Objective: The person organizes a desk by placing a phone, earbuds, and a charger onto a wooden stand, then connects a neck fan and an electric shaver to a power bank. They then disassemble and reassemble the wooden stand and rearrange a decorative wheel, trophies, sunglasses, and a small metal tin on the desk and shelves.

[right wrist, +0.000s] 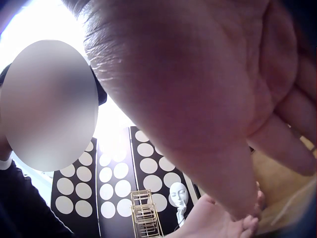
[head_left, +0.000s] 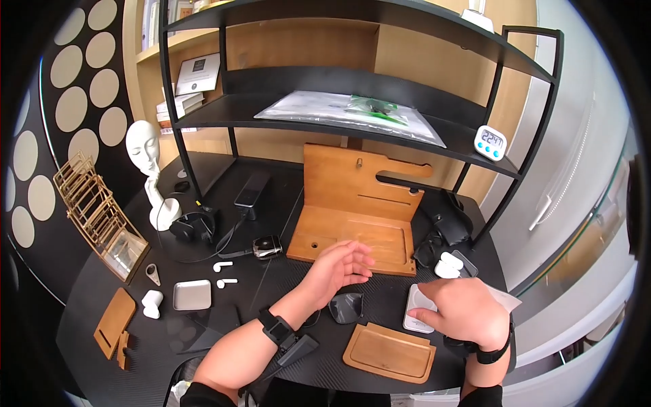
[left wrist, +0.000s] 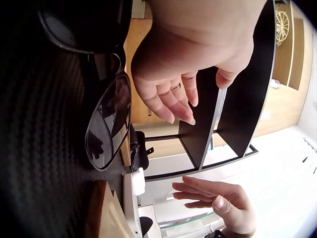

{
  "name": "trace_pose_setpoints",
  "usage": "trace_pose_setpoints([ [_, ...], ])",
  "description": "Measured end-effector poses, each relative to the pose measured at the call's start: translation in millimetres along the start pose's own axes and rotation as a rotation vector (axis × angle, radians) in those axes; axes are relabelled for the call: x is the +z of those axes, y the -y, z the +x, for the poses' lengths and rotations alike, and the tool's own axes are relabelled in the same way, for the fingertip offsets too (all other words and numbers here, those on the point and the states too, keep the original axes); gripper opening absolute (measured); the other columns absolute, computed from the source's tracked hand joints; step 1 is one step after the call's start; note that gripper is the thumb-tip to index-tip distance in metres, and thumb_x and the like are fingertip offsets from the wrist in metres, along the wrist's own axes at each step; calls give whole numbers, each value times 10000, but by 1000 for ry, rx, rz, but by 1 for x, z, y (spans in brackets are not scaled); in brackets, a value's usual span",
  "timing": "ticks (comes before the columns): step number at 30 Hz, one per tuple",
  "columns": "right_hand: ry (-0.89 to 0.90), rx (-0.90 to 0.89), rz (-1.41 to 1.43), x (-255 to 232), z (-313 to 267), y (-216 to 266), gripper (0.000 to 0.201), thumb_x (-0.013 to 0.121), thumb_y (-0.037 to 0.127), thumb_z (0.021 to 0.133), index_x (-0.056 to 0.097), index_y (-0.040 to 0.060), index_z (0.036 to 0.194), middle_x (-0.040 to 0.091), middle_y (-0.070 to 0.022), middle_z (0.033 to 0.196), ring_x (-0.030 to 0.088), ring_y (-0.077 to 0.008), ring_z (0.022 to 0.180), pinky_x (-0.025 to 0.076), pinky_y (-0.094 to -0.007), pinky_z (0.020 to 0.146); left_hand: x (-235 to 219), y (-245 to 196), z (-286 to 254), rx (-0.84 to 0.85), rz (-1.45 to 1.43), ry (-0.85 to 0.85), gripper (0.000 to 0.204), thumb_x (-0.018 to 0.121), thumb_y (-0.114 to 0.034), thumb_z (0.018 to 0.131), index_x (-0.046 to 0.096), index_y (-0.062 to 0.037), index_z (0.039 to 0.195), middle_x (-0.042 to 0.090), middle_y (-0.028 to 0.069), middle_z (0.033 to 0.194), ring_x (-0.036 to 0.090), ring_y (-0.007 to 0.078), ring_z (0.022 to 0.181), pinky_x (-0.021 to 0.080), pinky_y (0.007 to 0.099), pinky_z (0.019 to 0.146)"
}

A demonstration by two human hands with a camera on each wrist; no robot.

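My left hand [head_left: 337, 271] is held with loosely bent fingers and nothing in them, in front of a wooden desk stand [head_left: 342, 234] with a flat base and upright back. Just below it lies a pair of dark sunglasses [head_left: 347, 308], whose lens [left wrist: 110, 124] shows large in the left wrist view. My right hand [head_left: 475, 308] overlaps a flat white box [head_left: 415, 321] at the right in the head view. The left wrist view shows that same right hand [left wrist: 223, 203] raised, its fingers extended and holding nothing. A shallow wooden tray [head_left: 390, 354] lies between the hands, nearer the front edge.
White earbuds [head_left: 227, 283], a smartwatch [head_left: 267, 247], a metal tray [head_left: 192, 296] and wooden pieces [head_left: 114, 322] lie to the left. A white earbud case [head_left: 447, 265] and black pouch [head_left: 451, 220] are at right. A black shelf [head_left: 325, 123] spans the back, above the stand.
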State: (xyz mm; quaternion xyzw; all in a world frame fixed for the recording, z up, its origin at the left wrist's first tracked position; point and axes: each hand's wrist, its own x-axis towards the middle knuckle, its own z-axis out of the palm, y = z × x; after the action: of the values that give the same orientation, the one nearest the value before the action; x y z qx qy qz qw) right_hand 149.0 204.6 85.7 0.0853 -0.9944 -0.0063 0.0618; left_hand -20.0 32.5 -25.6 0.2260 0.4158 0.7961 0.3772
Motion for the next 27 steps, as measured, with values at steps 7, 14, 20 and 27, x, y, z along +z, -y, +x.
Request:
trace_pose_setpoints([
  [7,165,45,-9,-4,1,6,430,609,408,809,651,9,965,634,-156,729,618,-325,701,488,-376,599,2,1,-1,30,2,-13,301,453,-307,938,542,-43,1053,615,98,955,604,189,841,490,326,794],
  [14,115,-32,-46,-9,-4,12,415,607,419,821,622,5,810,615,-140,638,630,-297,643,490,-359,547,17,-32,-9,227,-11,-24,227,485,-251,938,549,-42,998,620,101,932,607,179,831,498,319,776],
  [20,95,-16,-41,-14,-9,19,418,616,398,817,633,-1,941,638,-138,737,636,-285,691,496,-354,564,13,-118,-35,304,473,-173,164,549,-199,912,587,-43,946,639,75,861,634,152,799,513,276,737],
  [27,-82,-191,133,-19,-11,48,375,629,352,817,635,16,984,652,-91,821,638,-273,731,511,-343,603,-146,-158,-78,143,1568,-818,192,667,-231,761,657,-43,800,658,97,738,651,220,721,501,336,678],
])
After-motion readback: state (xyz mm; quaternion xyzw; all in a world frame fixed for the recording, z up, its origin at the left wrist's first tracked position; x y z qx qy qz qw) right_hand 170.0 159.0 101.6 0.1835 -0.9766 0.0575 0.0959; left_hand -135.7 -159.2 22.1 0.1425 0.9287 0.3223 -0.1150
